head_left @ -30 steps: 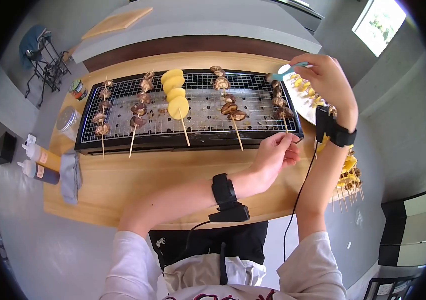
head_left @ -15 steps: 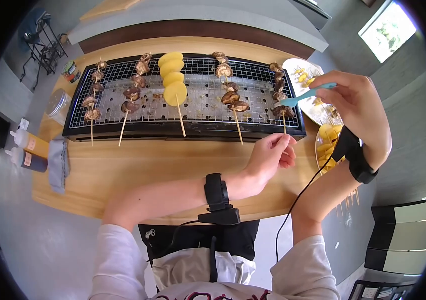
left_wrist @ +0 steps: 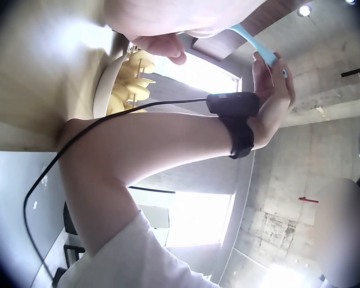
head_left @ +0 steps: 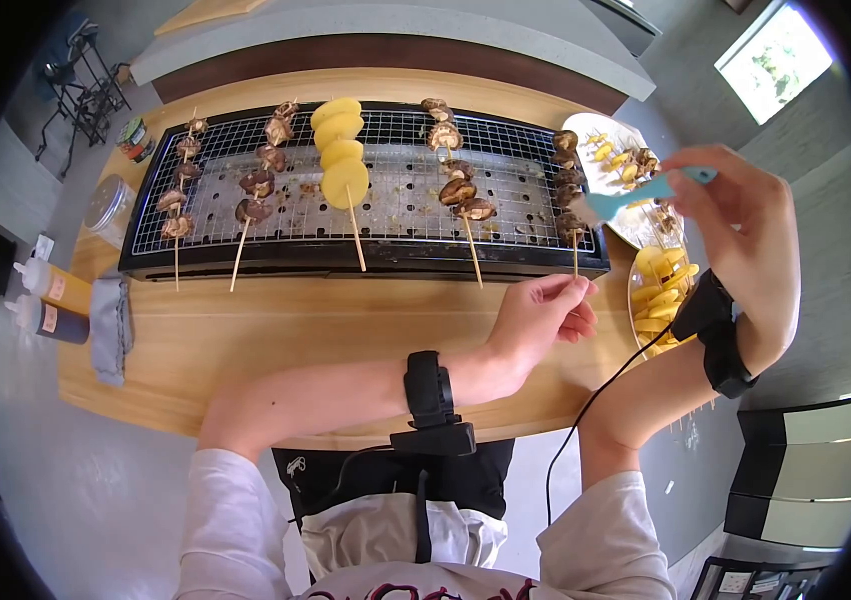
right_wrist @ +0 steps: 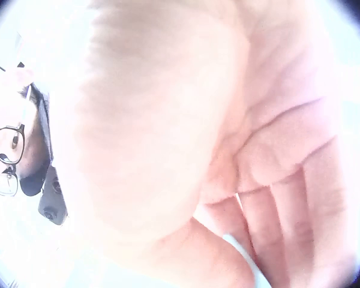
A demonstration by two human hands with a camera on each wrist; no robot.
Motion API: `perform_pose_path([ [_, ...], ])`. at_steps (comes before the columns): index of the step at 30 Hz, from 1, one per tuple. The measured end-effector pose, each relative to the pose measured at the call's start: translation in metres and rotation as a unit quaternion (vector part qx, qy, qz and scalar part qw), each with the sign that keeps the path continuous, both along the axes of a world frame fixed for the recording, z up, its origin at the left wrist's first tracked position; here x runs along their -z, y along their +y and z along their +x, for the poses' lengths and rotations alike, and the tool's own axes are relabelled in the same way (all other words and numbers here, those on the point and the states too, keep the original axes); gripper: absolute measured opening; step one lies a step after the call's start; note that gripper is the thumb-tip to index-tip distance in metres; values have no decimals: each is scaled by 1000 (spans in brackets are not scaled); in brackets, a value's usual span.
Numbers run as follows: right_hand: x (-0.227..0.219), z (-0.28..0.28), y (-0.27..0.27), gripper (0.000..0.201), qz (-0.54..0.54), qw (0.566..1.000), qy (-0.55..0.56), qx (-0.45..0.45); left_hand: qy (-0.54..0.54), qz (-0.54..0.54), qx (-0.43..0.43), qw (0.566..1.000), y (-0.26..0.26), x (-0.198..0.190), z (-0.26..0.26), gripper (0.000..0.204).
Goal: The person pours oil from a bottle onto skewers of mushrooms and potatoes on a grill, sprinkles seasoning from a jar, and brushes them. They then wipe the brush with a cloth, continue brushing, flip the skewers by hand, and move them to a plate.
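My left hand (head_left: 541,315) pinches the bare stick end of a mushroom skewer (head_left: 569,185) at the right end of the grill (head_left: 286,264). My right hand (head_left: 746,215) holds a light blue basting brush (head_left: 661,187) by its handle. Its pale bristles touch the lower mushrooms from the right side. In the left wrist view the brush handle (left_wrist: 252,41) shows between the raised right fingers. The right wrist view is mostly palm, washed out, with the brush largely hidden. Farther left on the grill lie another mushroom skewer (head_left: 458,185) and a potato-slice skewer (head_left: 344,160).
Two more mushroom skewers lie at the grill's left, one of them at the far end (head_left: 181,200). Plates with skewers (head_left: 636,230) and potato slices (head_left: 658,300) stand right. Sauce bottles (head_left: 56,290), a grey cloth (head_left: 111,330) and a jar (head_left: 109,208) sit left.
The brush has travelled from the skewer's far end down to its lower mushrooms, then slightly right. The left hand keeps its pinch on the stick; the skewer has shifted slightly right.
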State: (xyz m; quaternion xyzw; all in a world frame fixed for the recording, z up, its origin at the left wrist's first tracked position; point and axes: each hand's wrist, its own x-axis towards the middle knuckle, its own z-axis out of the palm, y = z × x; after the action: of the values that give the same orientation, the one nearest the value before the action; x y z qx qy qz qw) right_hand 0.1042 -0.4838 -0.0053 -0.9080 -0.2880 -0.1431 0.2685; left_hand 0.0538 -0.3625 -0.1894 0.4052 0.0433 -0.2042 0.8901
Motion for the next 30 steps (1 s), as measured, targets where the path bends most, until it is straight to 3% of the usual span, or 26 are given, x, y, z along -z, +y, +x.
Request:
perform_pose_path([
  [2,0,3,4,11,14,999,-35,12,-1,-10,7,1000,0,1,0,26],
  [4,6,10,13,12,112,994,13,-10,2,15,-3,1000,1,3,3,26],
  [6,11,23,15,15,108,994,8,-24,3,12,-6,1000,2,3,3,25],
  [9,14,38,15,18,-23,999,8,26,2,5,-9,1000,2,3,3,25],
  [15,8,33,1,18,-15,995,31,93,6,-4,-9,1000,3,3,4,26],
  [30,8,41,-21,19,27,993,38,111,-16,-48,15,999,7,-1,12,29],
])
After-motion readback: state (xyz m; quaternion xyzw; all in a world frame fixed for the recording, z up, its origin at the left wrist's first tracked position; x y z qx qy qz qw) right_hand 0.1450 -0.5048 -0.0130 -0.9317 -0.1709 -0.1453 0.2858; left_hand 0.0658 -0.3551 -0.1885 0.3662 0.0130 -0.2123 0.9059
